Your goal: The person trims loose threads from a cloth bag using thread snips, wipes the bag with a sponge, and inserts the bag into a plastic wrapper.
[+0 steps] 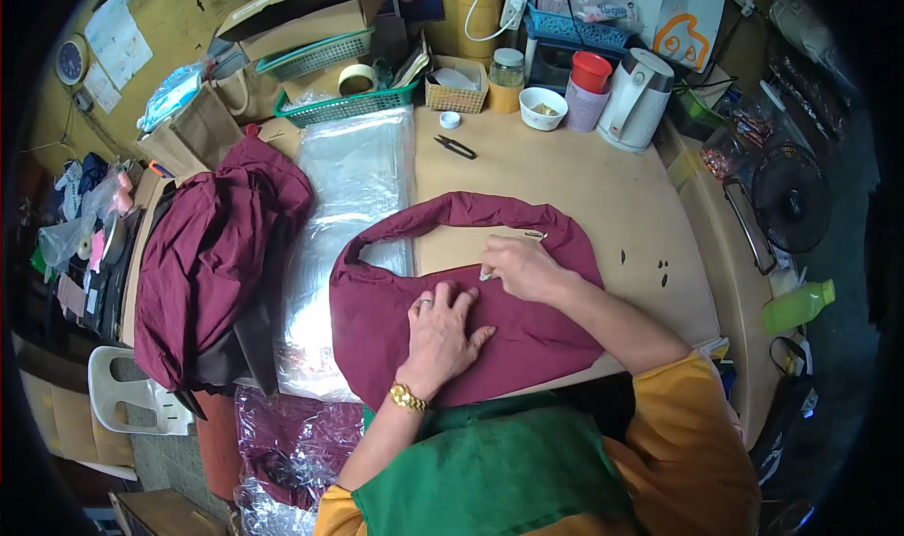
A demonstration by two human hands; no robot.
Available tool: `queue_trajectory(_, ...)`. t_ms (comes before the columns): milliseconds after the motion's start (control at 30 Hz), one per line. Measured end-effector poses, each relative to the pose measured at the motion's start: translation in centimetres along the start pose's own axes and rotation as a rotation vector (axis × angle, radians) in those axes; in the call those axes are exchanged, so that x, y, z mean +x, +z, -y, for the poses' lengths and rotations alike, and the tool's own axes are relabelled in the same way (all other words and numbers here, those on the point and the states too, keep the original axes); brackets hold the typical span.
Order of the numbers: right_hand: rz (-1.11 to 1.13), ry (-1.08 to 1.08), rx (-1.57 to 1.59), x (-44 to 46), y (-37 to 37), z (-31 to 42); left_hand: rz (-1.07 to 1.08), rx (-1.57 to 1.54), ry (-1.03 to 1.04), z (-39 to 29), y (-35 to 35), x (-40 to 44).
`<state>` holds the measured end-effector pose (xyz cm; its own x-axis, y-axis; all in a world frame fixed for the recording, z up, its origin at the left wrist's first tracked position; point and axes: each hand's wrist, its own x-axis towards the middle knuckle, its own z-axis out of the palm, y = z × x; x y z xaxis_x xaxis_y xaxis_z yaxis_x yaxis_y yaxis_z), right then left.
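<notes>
Head view: maroon bag (527,348) is lying flat on bench (650,197), directly in front of person, strap looping up at far side; near edge is reaching bench edge. L hand (444,336), w/ ring & gold watch (408,398) on wrist, is pressing down on bag body, open, fingers spread. R hand (520,267) is working just to the R of it, fingers closed, gripping small whitish item (487,275) at bag's upper edge; item mostly hidden, type unclear. Small pale label (535,235) is showing on strap, just beyond R hand.

L of bag: stack of clear plastic sheets/bags (353,174) is lying flat; further L, heap of maroon fabric (221,263) is spilling over bench edge, dark cloth (247,348) beneath.

Beyond bag: black snips (456,147) are lying on bench, white round cap (449,120) nearby. Back row, L to R: tape roll (357,80) is sitting in green basket (353,109), then small woven basket (456,96), lidded jar (507,70), white bowl (543,119) w/ contents, purple container (585,106) w/ red top (590,70), white kettle (633,108). Few dark marks (664,272) are showing on bench R of bag.

Off bench, R side: black fan (791,197), green bottle (799,307). L side, low: white plastic chair (118,400) is standing nr fabric heap.
</notes>
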<state>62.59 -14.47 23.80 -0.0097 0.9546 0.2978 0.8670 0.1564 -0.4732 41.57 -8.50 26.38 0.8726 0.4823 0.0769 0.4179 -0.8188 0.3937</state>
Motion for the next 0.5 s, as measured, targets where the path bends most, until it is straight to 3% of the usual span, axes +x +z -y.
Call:
queue_trajectory(33, 0.009, 0.093, 0.135, -0.4, -0.2, -0.8, 0.025, -0.054, -0.040, 0.2, -0.5, 0.4)
queue_trajectory(67, 0.006, 0.089, 0.129, -0.9, 0.3, -2.0, -0.088, -0.068, -0.060, 0.5, -0.3, 1.0)
queue_trajectory(133, -0.436, 0.505, 1.078, -1.8, 1.7, -4.1, -0.029, -0.100, -0.095, 1.2, -0.3, 2.2)
queue_trajectory(233, -0.557, 0.391, 1.308, -2.2, 1.5, -4.4, 0.033, -0.154, -0.127, 1.1, -0.2, 1.9)
queue_trajectory(300, -0.530, 0.397, 1.306, -2.2, 0.9, -4.5, -0.069, -0.065, 0.090, 0.8, 0.7, -0.4)
queue_trajectory(400, -0.365, 0.512, 1.285, -1.4, -0.2, -3.4, -0.109, 0.056, 0.103, 0.0, 2.8, -2.9)
queue_trajectory(467, -0.054, 0.433, 0.726, 0.2, -0.3, -1.3, -0.123, 0.147, 0.103, -0.2, 3.4, -3.3)
queue_trajectory(500, -0.048, 0.437, 0.734, 0.8, 0.3, -0.2, -0.098, 0.116, 0.081, -0.4, 3.2, -3.3)
